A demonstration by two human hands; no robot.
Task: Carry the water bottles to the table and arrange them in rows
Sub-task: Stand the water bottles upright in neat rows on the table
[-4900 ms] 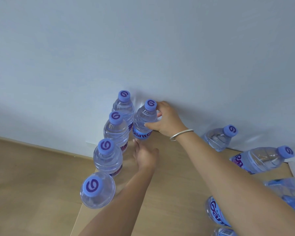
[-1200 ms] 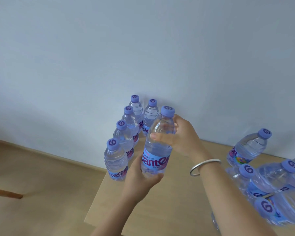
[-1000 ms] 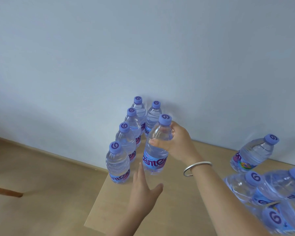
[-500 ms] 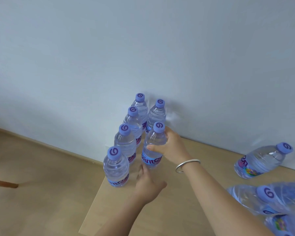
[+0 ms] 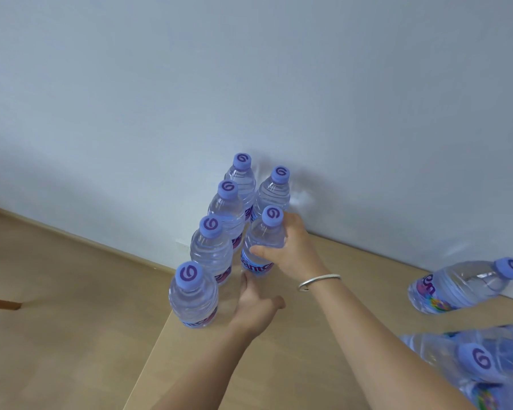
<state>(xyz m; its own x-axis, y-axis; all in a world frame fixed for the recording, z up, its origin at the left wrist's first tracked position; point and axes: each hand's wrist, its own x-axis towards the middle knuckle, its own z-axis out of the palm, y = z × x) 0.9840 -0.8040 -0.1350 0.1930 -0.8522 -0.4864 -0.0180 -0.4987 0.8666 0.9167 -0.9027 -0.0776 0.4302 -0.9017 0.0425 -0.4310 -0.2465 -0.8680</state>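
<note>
Several clear water bottles with purple caps stand in two rows at the left edge of the light wooden table [image 5: 323, 335], against the wall. My right hand [image 5: 290, 247] grips the second bottle of the right row [image 5: 262, 241], which stands upright on the table behind its neighbour [image 5: 274, 190]. My left hand [image 5: 253, 303] reaches toward that bottle's base with straight fingers, its fingertips at or near the base; it holds nothing. The left row has a front bottle [image 5: 193, 297] at the table's corner.
More bottles are on the right: one tilted bottle [image 5: 459, 284] by the wall and a loose cluster [image 5: 480, 362] at the frame's right edge. The wooden floor [image 5: 57, 291] lies left of the table. A brown wooden piece [image 5: 0, 304] juts in at far left.
My right hand lowered the bottle from the air onto the table behind the right row's first bottle. My left hand let go of its base and now reaches beside it.
</note>
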